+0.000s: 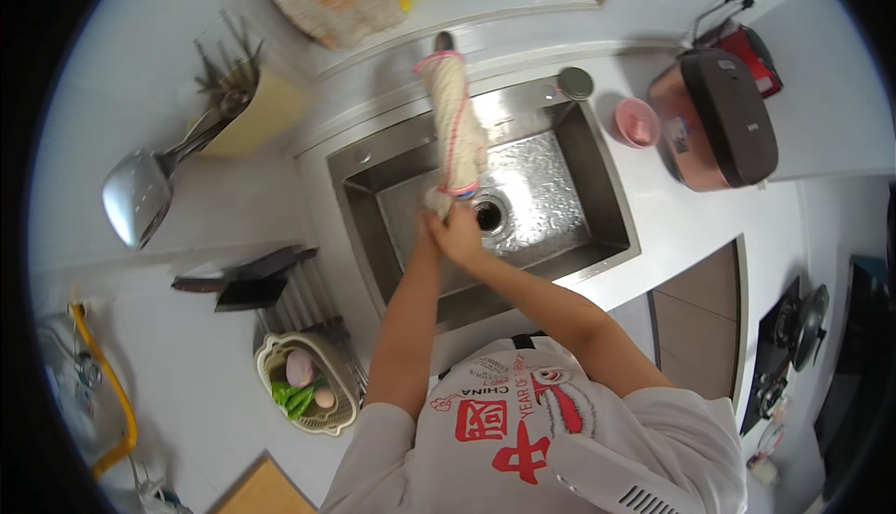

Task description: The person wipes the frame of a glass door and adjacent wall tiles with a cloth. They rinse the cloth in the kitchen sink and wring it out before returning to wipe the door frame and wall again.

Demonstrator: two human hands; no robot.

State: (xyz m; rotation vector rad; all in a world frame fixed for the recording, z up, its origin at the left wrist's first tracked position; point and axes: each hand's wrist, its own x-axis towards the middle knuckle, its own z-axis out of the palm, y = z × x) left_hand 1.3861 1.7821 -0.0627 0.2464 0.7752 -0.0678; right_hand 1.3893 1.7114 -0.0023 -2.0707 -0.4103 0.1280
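A cream towel (455, 122) with pink stripes hangs in a narrow, twisted length over the faucet (444, 41), reaching down above the stainless steel sink (483, 311). At its lower end my left hand (430, 218) and my right hand (459, 235) are pressed close together around the cloth. My right hand lies partly across the left. The fingers of my left hand are mostly hidden by the towel and the other hand. A round drain (488, 214) shows just right of my hands.
Left of the sink stand a knife rack (252, 283) and a basket (343, 388) with vegetables and an egg. A spatula (140, 192) juts from a wall holder (262, 118). To the right are a pink bowl (637, 123), a round lid (575, 83) and a rice cooker (728, 118).
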